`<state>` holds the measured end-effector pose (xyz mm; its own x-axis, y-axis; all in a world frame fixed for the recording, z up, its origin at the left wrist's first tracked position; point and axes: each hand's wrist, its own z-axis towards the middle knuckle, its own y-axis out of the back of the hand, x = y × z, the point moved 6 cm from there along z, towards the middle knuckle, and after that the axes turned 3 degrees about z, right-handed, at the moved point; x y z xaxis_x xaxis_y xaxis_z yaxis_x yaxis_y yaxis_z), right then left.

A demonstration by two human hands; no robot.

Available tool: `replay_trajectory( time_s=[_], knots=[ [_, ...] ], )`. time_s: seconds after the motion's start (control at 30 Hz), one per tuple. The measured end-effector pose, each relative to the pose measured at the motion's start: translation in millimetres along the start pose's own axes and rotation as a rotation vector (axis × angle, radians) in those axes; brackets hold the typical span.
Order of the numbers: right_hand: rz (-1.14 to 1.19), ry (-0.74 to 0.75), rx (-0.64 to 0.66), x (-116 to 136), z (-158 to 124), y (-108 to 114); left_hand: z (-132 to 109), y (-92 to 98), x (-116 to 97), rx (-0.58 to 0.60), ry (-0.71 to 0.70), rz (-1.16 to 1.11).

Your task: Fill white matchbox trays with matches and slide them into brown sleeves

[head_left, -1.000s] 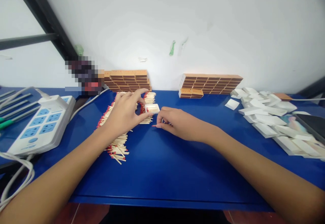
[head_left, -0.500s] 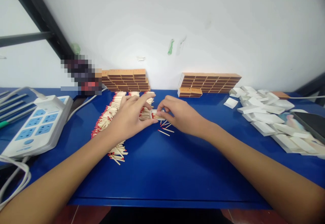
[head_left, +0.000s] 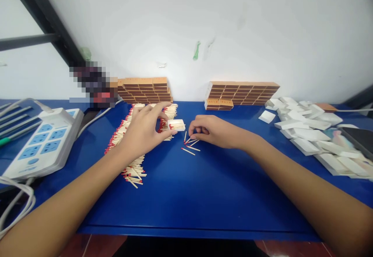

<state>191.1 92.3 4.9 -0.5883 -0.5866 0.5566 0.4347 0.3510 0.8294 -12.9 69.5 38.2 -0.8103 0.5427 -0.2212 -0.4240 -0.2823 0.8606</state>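
Note:
My left hand (head_left: 148,126) grips a small white matchbox tray (head_left: 180,122) between thumb and fingers. Several red-headed matches lie in the tray, which is tilted so its inside shows. To the right, my right hand (head_left: 206,130) is closed in a pinch on the end of a match (head_left: 188,140) close to the tabletop. A few loose matches (head_left: 189,151) are scattered below its fingertips. Under and behind my left hand spreads a big heap of matches (head_left: 135,167), partly hidden by that hand and forearm.
Stacked matchboxes stand against the wall at left (head_left: 145,90) and right (head_left: 244,93). A pile of white trays (head_left: 309,134) covers the right side, beside a dark phone-like object (head_left: 357,142). A white power strip (head_left: 46,144) with cables lies left on the blue table (head_left: 189,202).
My right hand has moved off the tray, slightly right and down to the loose matches. My left hand has shifted the tray a little up and left, and its contents now show.

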Motion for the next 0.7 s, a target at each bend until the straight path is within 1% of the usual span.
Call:
replay_trajectory(
  time_s=[0.1, 0.27, 0.43, 0.53, 0.7],
  knots=[
    [-0.026, 0.001, 0.012, -0.6, -0.8, -0.1, 0.0, 0.1, -0.1, 0.001, 0.002, -0.002],
    [-0.027, -0.044, 0.033, -6.0, -5.5, 1.2, -0.4, 0.7, -0.5, 0.001, 0.004, -0.002],
    [-0.017, -0.004, 0.016, -2.7, -3.2, -0.6, -0.5, 0.4, -1.0, -0.002, -0.007, -0.007],
    [-0.001, 0.005, 0.034, -2.7, -1.7, -3.3, -0.4, 0.0, -0.3, 0.004, 0.0, -0.003],
    [-0.031, -0.084, 0.059, -10.9, -5.3, 2.5, -0.4, -0.3, -0.2, 0.006, -0.002, -0.007]
  ],
)
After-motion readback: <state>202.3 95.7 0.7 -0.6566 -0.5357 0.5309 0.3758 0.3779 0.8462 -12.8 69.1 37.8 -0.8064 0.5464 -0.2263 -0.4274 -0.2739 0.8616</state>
